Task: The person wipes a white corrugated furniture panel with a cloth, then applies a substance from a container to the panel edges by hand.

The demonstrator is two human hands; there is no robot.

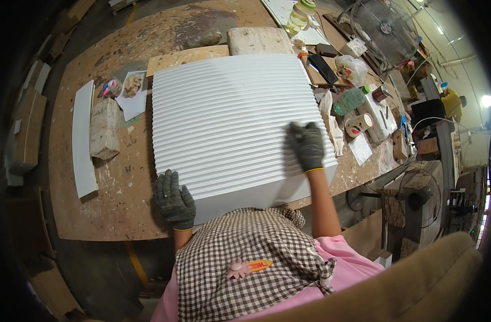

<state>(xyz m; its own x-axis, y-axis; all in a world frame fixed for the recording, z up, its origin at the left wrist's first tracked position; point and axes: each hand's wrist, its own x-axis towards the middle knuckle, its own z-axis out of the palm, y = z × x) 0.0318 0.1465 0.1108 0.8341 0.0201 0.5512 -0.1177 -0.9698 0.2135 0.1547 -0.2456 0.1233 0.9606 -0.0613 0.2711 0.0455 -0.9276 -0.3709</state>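
Observation:
A large white panel with ridges running across it (235,123) lies on the worktable in front of me, its plain grey-white front side facing me. My left hand (174,199), in a dark grey knit glove, rests at the panel's near left corner with fingers stretched out. Over the right part of the ridges is my right hand (308,147), gloved alike, its fingers bent and drawn together and slightly blurred. Whatever those fingers may hold is hidden. A dark shadow falls on the panel beside this hand.
The stained table (122,204) carries a wrapped block (105,129) and a white strip (84,139) on the left. Another block (259,41) stands behind the panel. To the right are a green bottle (350,101), a paper cup (358,124), a phone (322,68) and a fan (385,28).

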